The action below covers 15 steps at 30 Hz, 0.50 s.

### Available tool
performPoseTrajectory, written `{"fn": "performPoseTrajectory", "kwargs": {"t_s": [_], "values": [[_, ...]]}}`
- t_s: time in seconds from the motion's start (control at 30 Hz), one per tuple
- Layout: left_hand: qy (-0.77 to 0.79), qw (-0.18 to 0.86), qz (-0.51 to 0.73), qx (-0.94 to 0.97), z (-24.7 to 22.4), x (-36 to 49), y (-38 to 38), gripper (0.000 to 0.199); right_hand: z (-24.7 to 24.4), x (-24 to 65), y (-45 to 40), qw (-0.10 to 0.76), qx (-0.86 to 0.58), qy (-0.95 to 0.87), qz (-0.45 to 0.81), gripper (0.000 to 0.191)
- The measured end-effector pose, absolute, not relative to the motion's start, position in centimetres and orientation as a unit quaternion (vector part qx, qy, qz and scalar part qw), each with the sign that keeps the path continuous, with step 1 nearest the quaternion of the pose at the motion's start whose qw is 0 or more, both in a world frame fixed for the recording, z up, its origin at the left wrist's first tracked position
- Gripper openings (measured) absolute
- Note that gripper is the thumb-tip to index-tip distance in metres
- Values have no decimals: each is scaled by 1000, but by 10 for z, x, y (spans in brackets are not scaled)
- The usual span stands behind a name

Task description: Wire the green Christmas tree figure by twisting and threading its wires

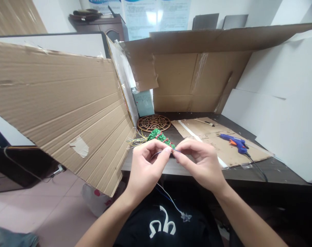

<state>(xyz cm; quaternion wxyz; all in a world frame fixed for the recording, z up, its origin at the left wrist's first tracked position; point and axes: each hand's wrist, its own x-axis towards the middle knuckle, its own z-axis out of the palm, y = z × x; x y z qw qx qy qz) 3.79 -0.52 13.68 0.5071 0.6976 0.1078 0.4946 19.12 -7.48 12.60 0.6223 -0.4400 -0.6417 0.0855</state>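
Note:
My left hand (150, 164) and my right hand (199, 163) meet over the table's front edge, fingertips almost touching. Both pinch a thin blue wire (176, 150), stretched across the small gap between them. Just behind the fingers lies a green, bumpy tree-like piece (156, 134) with a red strand wound around it; my fingers hide part of it. Thin yellowish wires (137, 140) fan out from its left end. Below my hands hangs a white wire (174, 203) with a clear star-shaped piece (186, 216) at its end, against my dark shirt. A blue strand hangs beside it.
A blue hot glue gun (235, 142) lies on a cardboard sheet (197, 128) at the right, its cord over the table edge. A brush (206, 122) lies behind it. A round openwork trivet (154, 122) sits at the back. Cardboard walls (94, 99) enclose the table.

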Motion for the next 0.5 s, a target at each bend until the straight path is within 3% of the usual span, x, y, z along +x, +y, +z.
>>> {"fn": "performPoseTrajectory", "kwargs": {"t_s": [0.2,0.5], "values": [[122,494,521,685,131,44,-4,7,121,184,-72,635,-457,-619,67,5],[138,500,493,698,132,40,5,14,128,189,-76,587,-455,-669,-29,4]]}}
